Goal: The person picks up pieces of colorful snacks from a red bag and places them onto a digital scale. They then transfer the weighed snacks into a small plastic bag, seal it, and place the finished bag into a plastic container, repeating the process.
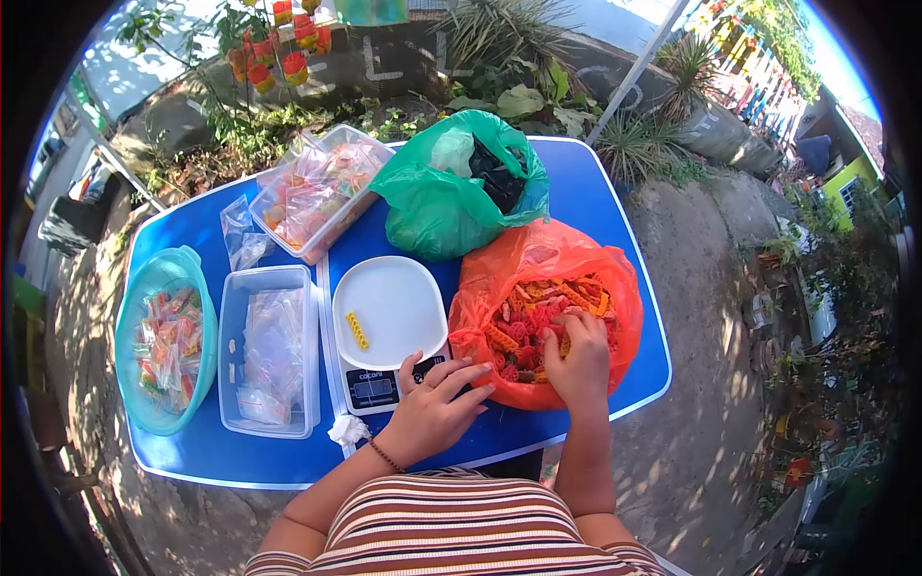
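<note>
The right hand (579, 360) is sunk into the open orange bag (499, 288) at the right end of the blue tabletop (206, 456). Its fingers curl down among the red, orange and yellow snack pieces (523, 322), with the tips buried, so I cannot tell whether they grip any.

The left hand (437, 408) lies palm down by the near edge. Its fingers are loosely spread across the front right corner of the kitchen scale (370, 384) and hold nothing. The scale's display is too small to read. One yellow piece (357, 329) lies on its white platter (399, 302).

A crumpled white scrap (346, 429) sits beside the left wrist; what it is stays unclear.

Left of the scale stands a clear box (235, 374) of small packets, and at the left end a teal basin (130, 326) holds filled packets. Toward the far edge are a green bag (432, 206) with something dark inside, hard to make out, and a second clear tub (317, 187) of packets. Loose plastic bags (245, 235) lie near that tub.
</note>
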Demonstrator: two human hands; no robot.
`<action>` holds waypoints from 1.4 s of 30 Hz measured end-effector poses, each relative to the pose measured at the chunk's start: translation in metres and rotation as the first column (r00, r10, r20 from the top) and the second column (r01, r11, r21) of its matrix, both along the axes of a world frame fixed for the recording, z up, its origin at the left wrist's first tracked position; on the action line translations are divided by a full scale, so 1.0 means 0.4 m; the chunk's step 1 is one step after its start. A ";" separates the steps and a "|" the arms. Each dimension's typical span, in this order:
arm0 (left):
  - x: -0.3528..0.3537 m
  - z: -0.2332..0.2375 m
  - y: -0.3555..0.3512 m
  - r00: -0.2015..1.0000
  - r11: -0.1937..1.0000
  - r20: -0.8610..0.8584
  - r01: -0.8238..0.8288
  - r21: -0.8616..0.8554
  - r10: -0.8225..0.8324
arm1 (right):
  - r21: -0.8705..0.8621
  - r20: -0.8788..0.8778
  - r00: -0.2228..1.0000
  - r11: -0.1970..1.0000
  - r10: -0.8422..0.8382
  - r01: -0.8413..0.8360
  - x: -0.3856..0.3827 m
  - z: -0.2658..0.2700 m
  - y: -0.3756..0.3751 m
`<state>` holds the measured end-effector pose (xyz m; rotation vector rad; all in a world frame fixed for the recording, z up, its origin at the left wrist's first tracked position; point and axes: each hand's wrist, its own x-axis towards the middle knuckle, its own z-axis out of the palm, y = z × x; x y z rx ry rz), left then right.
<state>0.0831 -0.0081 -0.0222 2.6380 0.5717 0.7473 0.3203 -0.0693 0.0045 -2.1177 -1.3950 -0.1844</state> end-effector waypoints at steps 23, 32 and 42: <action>-0.082 0.009 0.010 0.989 0.987 0.029 -0.145 -0.069 0.147 | -0.119 0.130 0.979 0.983 0.158 -0.143 -0.124 -0.005 0.065; -0.089 0.020 0.019 0.981 0.981 0.057 -0.183 -0.059 0.186 | 0.307 -0.021 0.992 0.945 0.124 -0.112 -0.111 0.075 0.043; -0.191 0.048 0.044 0.800 0.800 -0.002 -0.600 0.015 0.600 | 0.136 -0.489 0.733 0.872 0.473 -0.471 -0.340 0.001 0.252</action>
